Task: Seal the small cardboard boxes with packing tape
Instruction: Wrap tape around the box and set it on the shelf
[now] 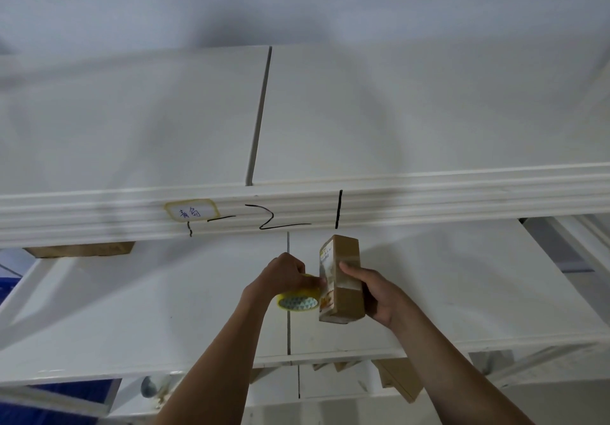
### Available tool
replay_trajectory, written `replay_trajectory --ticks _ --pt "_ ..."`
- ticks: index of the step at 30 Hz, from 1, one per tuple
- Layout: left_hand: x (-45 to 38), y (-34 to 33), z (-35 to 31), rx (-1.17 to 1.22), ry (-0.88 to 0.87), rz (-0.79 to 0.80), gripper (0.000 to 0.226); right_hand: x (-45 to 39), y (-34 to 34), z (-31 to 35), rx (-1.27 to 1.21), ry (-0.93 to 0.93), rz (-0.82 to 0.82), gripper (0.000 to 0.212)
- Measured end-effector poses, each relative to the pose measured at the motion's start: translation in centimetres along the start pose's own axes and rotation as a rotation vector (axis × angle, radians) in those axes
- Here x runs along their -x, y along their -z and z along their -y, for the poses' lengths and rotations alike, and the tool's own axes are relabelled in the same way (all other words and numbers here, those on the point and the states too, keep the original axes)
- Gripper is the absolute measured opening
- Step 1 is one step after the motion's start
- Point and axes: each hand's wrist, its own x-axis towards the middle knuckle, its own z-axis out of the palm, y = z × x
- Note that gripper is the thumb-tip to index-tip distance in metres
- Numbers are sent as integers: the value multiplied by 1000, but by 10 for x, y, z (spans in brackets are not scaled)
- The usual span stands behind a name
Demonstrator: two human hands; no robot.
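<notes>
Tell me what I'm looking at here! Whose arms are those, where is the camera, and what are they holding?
There is only one picture, and no machine in it. The camera sits on a person's head and looks forward and down, so you see their two bare arms reaching out from the bottom edge.

The right hand holds a small cardboard box upright in the air, with its fingers wrapped round the side. The left hand holds a roll of packing tape with a yellowish rim and presses it against the box's left side, probably to stick tape on and seal it.

Below the hands is a white shelf. Above is another white shelf whose front rail has a small paper label and black marker scribbles. More brown cardboard pieces peek out underneath.
</notes>
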Motion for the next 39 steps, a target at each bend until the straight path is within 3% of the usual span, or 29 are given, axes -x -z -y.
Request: replay_trajectory --ticks 7,10,14,20,32,39 --pt "-1 -8 7 -100 4 -13 39 -4 -6 4 131 -66 -19 52" --pt "-2 -11 7 -145 8 -40 34 -6 -20 4 281 -65 -73 65" --pt "-3 -12 7 -178 20 -57 34 -8 -26 0 357 -52 -175 52" --pt "-1 -18 10 -208 22 -73 33 -14 -29 -5 472 -49 -270 55" --pt "-3 4 19 -109 -32 133 42 -29 -13 -7 410 -125 -274 48" --pt "1 16 27 112 -37 185 44 -26 0 0 367 -122 -262 43"
